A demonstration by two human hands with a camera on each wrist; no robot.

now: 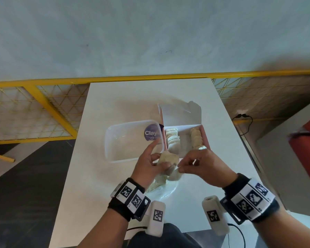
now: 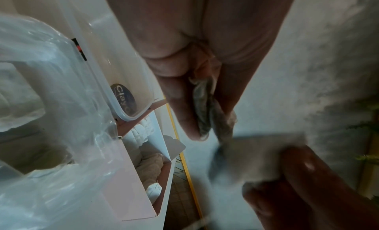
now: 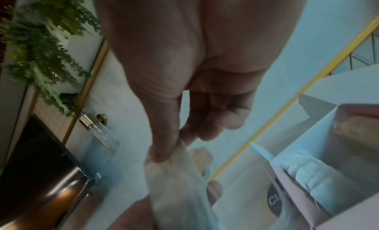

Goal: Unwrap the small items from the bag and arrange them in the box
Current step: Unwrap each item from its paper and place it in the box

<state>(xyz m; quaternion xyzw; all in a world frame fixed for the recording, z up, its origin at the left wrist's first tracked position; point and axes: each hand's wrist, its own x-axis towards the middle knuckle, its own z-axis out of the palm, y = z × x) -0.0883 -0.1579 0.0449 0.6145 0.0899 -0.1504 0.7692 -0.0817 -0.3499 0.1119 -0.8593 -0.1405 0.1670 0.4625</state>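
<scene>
The white rectangular surface before me carries a clear plastic tub with a round purple label and, just beside it on the right, an open pink-and-white cardboard box. Nearest me lies a crumpled clear plastic bag of pale wrapped pieces.

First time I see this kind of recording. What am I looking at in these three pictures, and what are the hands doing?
No robot here: a person works with bare hands, wearing marked bands and small cameras on both wrists. The wide picture comes from a head camera; the other two look along each hand from the wrist. On the white table stand a clear tub and an open box with two rows of small items; a plastic bag lies nearer the person. The left hand holds one item while the right hand pinches its wrapper.
</scene>
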